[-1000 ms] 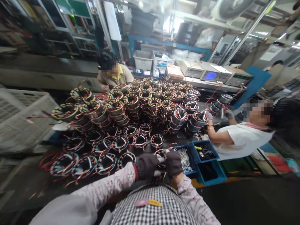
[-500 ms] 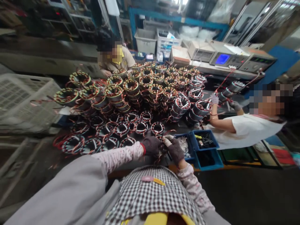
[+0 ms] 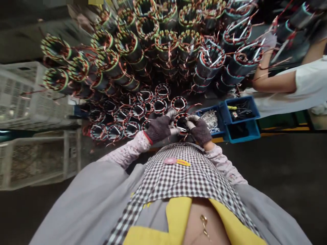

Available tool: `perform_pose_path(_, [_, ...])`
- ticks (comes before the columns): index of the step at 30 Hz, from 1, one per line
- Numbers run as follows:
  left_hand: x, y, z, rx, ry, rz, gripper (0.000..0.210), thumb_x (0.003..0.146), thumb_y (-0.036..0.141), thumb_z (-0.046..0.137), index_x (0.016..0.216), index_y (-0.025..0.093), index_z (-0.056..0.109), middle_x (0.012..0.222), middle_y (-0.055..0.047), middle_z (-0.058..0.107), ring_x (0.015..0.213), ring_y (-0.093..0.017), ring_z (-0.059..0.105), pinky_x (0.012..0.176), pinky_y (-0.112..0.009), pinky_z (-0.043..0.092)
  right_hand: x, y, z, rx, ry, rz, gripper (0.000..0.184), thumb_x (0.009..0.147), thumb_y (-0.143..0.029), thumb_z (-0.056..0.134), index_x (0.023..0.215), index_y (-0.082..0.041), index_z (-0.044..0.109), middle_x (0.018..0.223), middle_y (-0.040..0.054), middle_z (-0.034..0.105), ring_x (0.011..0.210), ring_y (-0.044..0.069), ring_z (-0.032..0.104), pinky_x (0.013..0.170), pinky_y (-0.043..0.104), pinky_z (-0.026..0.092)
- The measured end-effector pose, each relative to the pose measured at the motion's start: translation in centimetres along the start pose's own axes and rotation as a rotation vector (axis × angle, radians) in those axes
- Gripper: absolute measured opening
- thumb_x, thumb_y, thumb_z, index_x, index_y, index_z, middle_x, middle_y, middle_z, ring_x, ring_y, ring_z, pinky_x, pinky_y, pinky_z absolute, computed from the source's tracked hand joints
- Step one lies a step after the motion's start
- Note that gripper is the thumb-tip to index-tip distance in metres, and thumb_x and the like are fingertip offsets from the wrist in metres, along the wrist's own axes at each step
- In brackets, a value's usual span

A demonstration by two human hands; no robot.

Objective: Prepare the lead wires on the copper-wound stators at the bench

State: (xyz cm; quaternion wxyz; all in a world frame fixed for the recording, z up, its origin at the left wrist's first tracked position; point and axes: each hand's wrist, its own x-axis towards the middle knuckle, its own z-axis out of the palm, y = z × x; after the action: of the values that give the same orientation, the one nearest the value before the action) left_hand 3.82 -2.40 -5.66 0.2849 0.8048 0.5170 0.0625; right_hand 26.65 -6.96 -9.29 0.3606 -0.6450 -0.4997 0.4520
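Just in front of my apron stands a motor stator (image 3: 182, 123), a dark ring wound with copper-red wire and white strips. My left hand (image 3: 162, 128), in a dark glove with pale fingertips, grips its left side with thumb and fingers. On the opposite side my right hand (image 3: 199, 129), gloved the same way, has its fingers curled on the rim. A further stator (image 3: 178, 103) sits just beyond. To the left stand several low stators (image 3: 132, 128) with white strips across their openings.
Tall stacks of stators (image 3: 166, 42) fill the table's far side. Blue bins (image 3: 242, 134) stand at the right, one holding white pieces (image 3: 209, 119). A co-worker's arm (image 3: 277, 80) reaches in from the right. White plastic crates (image 3: 21, 92) are at the left.
My view has tilted down toward the table. My hands, close together before, are now apart on either side of the stator, whose opening shows between them.
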Motion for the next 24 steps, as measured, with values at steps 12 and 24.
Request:
perform_pose_path(12, [0.5,2.2,-0.4,0.119,-0.235,0.125,0.04,0.094,0.017,0.063,0.133,0.018,0.073,0.111,-0.017,0.078,0.108,-0.033,0.074,0.088,-0.042,0.055,-0.4,-1.6,-0.1,-0.166,-0.009,-0.062,0.027,0.096,-0.039,0.061,0.112,-0.023,0.076,0.111,0.0076,0.08,0.105,0.026,0.072,0.101,0.044,0.058])
perform_pose_path(24, [-1.9,2.7,-2.7,-1.176,-0.379,-0.197,0.042,0.063,0.027,0.084,0.101,0.017,0.07,0.071,0.0,0.059,0.065,-0.014,0.056,0.065,-0.028,0.05,-0.9,-1.9,1.7,-0.494,0.004,-0.077,0.029,0.098,-0.028,0.059,0.12,-0.021,0.077,0.113,0.012,0.079,0.104,0.028,0.074,0.098,0.041,0.057])
